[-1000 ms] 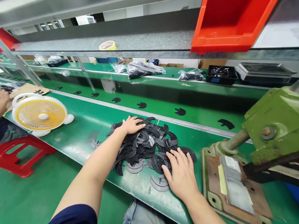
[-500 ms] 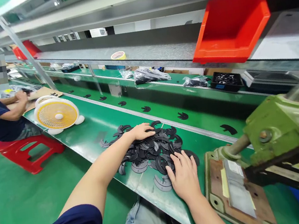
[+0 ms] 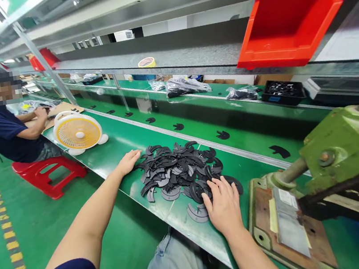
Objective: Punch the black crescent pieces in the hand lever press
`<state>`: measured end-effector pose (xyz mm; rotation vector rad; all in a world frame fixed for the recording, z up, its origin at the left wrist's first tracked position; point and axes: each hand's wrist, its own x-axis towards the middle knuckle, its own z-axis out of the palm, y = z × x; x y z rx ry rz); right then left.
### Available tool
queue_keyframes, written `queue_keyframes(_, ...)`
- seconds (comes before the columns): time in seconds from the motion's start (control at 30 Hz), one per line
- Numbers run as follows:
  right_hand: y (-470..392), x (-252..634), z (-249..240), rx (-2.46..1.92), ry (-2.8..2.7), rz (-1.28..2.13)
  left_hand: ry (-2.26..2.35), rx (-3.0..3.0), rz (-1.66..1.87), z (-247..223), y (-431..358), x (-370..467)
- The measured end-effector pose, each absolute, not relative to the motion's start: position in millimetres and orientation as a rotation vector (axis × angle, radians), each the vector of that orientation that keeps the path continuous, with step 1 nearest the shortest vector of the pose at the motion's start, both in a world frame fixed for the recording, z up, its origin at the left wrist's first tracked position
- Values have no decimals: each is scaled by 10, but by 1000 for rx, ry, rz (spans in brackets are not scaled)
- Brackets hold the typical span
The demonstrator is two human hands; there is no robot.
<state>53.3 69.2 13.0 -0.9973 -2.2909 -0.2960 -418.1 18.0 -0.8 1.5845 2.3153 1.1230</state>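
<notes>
Lying in one heap on a green bench (image 3: 116, 139), the curved black pieces (image 3: 174, 171) are too many to count, their long axes pointing every way. The left hand (image 3: 129, 161), arm outstretched, reaches the heap's left edge, fingers close together; the right hand (image 3: 223, 204) rests palm down at its near right, fingers slightly spread.

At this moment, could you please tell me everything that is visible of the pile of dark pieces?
The pile is a loose, overlapping heap of thin, curved pieces, black to dark gray, many crescent-shaped. They look like plastic, though the material is uncertain. It lies spread on the green bench, with several pieces fairly flat at its near edge. The left hand is at its left edge; the right hand has its fingers over its near right side.
</notes>
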Motion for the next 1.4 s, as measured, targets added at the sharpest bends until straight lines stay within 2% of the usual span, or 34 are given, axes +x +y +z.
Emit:
queue_keyframes(0.4, 654, 537, 123, -965, -2235, -297, 2297, 1667, 1164, -195, 321, -3369)
queue_keyframes(0.57, 662, 555, 165, -905, -2205, -270, 2178, 1721, 1366, -198, 258, -3198)
queue_keyframes(0.73, 561, 671, 297, -831, -2162, -207, 2205, 1896, 1659, -23, -249, -2752)
queue_keyframes(0.77, 508, 705, 323, -820, -2154, -189, 2143, 2042, 1630, 22, -386, -2585)
queue_keyframes(0.87, 286, 829, 390, -795, -2128, -140, 1806, 2495, 1258, 111, -735, -2007)
queue_keyframes(1.0, -47, 1146, 522, -791, -2070, -113, 1653, 2671, 958, 20, -929, -1409)
queue_keyframes(1.23, -211, 2118, 843, -831, -1810, -233, 1499, 2826, 968, -326, -1006, -1209)
queue_keyframes(1.4, -216, 2453, 758, -1012, -1784, -250, 1383, 2895, 1074, -363, -1044, -1200)
